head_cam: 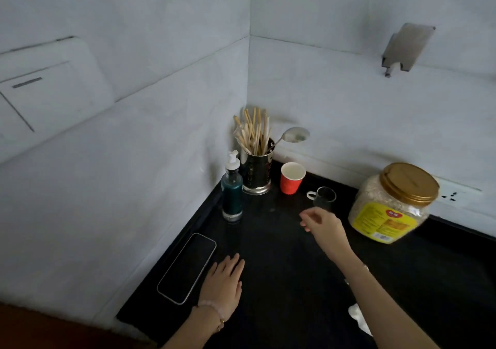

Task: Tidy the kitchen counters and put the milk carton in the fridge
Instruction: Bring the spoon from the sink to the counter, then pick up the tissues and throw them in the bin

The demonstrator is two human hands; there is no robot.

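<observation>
I look down at a black counter (281, 268) in a white-walled corner. My left hand (224, 281) rests flat on it with straight fingers, just right of a dark phone (188, 267). My right hand (322, 225) hovers above the counter with loosely curled fingers and holds nothing. Just beyond it stands a small dark mug (323, 197) with a white handle. A red paper cup (292, 177) stands behind that. No milk carton is in view.
In the corner stand a metal holder of chopsticks and a spoon (256, 171) and a teal pump bottle (232, 193). A big plastic jar with a gold lid (394, 204) sits at the right, by a wall socket (451, 195). Something white (358, 318) lies under my right forearm.
</observation>
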